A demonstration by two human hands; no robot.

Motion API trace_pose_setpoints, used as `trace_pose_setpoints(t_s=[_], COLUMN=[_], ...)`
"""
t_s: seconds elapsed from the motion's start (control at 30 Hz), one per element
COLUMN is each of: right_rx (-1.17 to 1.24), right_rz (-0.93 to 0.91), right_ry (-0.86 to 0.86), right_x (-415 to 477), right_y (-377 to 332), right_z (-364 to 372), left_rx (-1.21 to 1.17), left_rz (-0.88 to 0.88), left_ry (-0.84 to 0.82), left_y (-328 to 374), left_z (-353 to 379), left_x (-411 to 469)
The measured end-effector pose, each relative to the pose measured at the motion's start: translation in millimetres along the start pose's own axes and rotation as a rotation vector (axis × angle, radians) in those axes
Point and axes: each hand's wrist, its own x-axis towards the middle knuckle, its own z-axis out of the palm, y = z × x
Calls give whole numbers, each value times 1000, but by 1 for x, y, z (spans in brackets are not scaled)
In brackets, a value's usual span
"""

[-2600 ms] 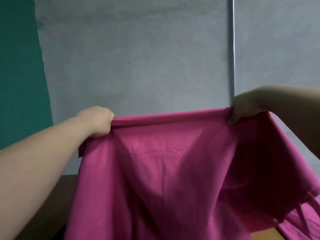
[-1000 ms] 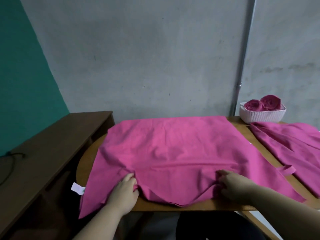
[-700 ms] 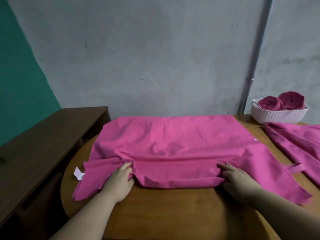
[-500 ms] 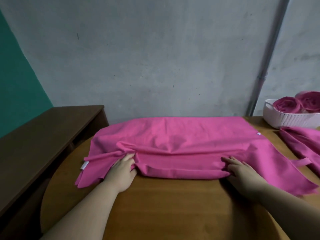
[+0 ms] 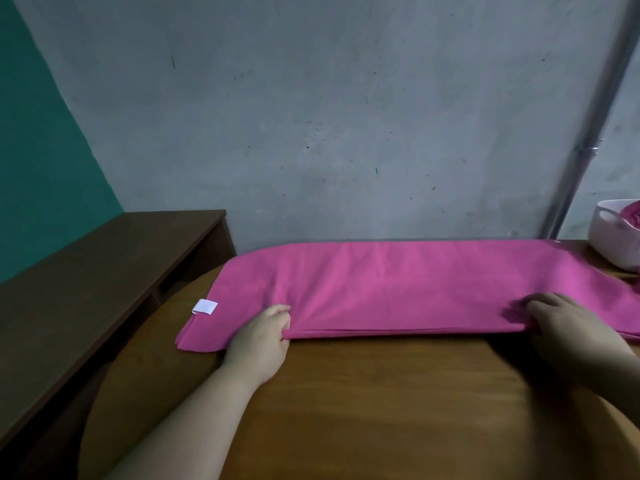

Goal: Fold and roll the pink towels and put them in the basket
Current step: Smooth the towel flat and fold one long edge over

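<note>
A pink towel (image 5: 398,285) lies folded into a long band across the far half of the round wooden table (image 5: 363,403). A white label (image 5: 205,306) shows at its left end. My left hand (image 5: 265,336) pinches the near folded edge left of centre. At the right, my right hand (image 5: 568,327) grips the same near edge, fingers curled over the cloth. The white basket (image 5: 609,245) stands at the far right, cut by the frame edge, with a rolled pink towel (image 5: 632,218) inside.
A dark brown bench or low shelf (image 5: 104,271) runs along the left, beside the table. A grey wall stands right behind the table, with a metal pipe (image 5: 588,133) at the right. Bare wood lies between me and the towel.
The towel came down from the air onto the table. Both hands carried its near edge away from me, folding it into a narrower band. The view shifted left, hiding most of the basket.
</note>
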Motion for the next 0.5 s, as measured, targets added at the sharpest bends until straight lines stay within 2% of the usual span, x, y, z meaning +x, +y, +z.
trace_pose_setpoints(t_s=[0.2, 0.33, 0.5], right_rx=[-105, -204, -27], right_rz=[-14, -28, -351], right_ry=[-38, -10, 38], right_x=[-70, -100, -108], right_y=[-22, -72, -194], right_z=[-11, -19, -5], left_rx=[-14, -20, -24], left_rz=[-84, -138, -141], left_ry=[82, 105, 129], left_y=[4, 13, 21], left_z=[-4, -9, -15], left_x=[-61, -84, -88])
